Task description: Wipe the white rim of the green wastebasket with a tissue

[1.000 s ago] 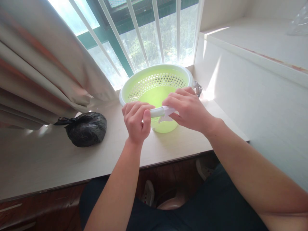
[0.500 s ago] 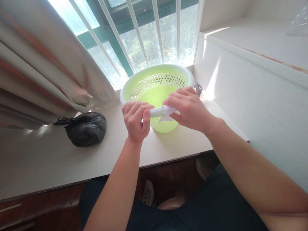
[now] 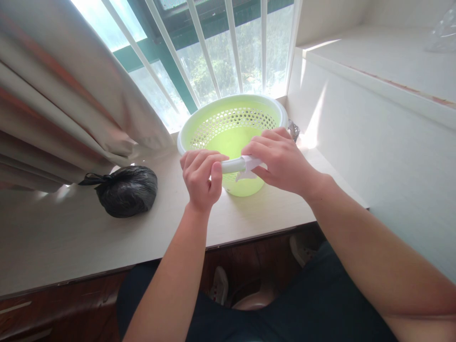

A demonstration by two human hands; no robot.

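A light green plastic basket (image 3: 228, 137) with a perforated wall and a pale rim stands on the white ledge, close to the window. My left hand (image 3: 203, 178) is closed round the near left part of its rim, thumb on the near side. A white tissue or cloth (image 3: 250, 166) is wrapped over the rim, its loose end hanging down outside. My right hand (image 3: 278, 159) pinches this white piece against the rim from the right. A short stretch of bare rim shows between the two hands.
On the ledge (image 3: 171, 232) to the left lies a knotted black plastic bag (image 3: 126, 191). A curtain (image 3: 71, 104) hangs at the left, and white bars stand before the window. Something shiny and crumpled (image 3: 294, 130) is behind the basket's right side. A raised white shelf (image 3: 356, 61) borders the right.
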